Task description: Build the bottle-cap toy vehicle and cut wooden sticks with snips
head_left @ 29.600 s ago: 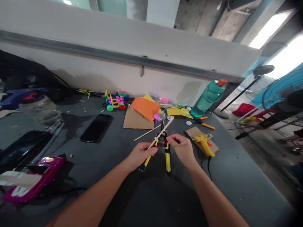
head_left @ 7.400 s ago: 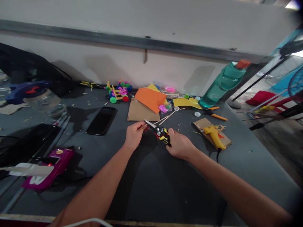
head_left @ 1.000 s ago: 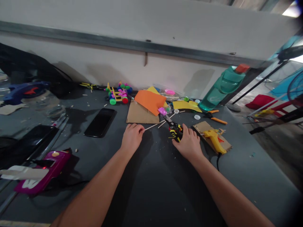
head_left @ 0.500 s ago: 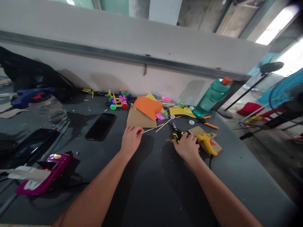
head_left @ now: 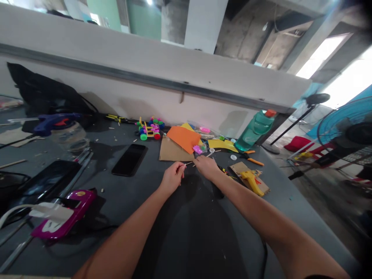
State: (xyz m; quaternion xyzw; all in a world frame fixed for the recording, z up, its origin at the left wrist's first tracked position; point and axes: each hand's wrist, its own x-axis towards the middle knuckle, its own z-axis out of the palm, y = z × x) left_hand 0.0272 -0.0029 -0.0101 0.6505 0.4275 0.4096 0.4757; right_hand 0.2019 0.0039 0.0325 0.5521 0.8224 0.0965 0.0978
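My left hand (head_left: 173, 176) is closed in a pinch above the grey table, and a thin wooden stick (head_left: 189, 163) shows at its fingertips. Just to the right, my right hand (head_left: 205, 166) has its fingers bent together over another thin stick; the hand covers most of it. Black-and-yellow pliers (head_left: 225, 171) lie beside the right forearm, partly hidden by it. Behind both hands is a piece of cardboard (head_left: 171, 152) with an orange sheet (head_left: 184, 137) on it. A small bag of pink bits (head_left: 198, 149) lies close to the right fingers.
A yellow glue gun (head_left: 252, 182) rests on cardboard at right, near orange-handled pliers (head_left: 255, 161) and a green bottle (head_left: 255, 130). To the left are a phone (head_left: 129, 159), a small toy car (head_left: 148, 130), a magenta power strip (head_left: 65, 215) and a blue glue gun (head_left: 56, 122).
My right hand has left the black-and-yellow pliers and moved left to the sticks. My left hand, still pinching its stick, sits slightly lower and farther right; the view has shifted.
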